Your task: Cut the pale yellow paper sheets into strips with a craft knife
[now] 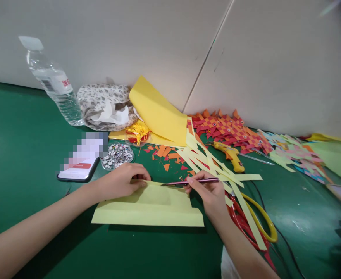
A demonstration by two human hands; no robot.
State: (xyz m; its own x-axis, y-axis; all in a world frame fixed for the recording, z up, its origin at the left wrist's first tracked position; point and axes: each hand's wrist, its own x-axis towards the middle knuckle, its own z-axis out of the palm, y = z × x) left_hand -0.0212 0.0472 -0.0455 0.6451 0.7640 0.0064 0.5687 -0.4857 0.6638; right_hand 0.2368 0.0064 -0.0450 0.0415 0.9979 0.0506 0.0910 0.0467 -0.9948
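A pale yellow-green sheet of paper (147,215) lies before me on the green table, its far part folded over. My left hand (126,180) is closed on the folded far edge, with the fingers bent behind it. In my right hand (207,188) is a slim purple craft knife (201,181), held nearly level. Its pointed tip rests along the paper's far fold, a short way right of my left fingers. Cut yellow-green strips (217,164) lie in a loose heap beyond and beside my right hand, partly over red-and-yellow-handled scissors (262,213).
Behind my hands are orange and red scraps (166,153), a dish of googly eyes (116,155), a phone (81,159) and yellow tassels (138,131). A water bottle (55,83), yellow sheet (161,112), woven red-orange paper pieces (225,130) and yellow glue gun (230,155) stand or lie farther back.
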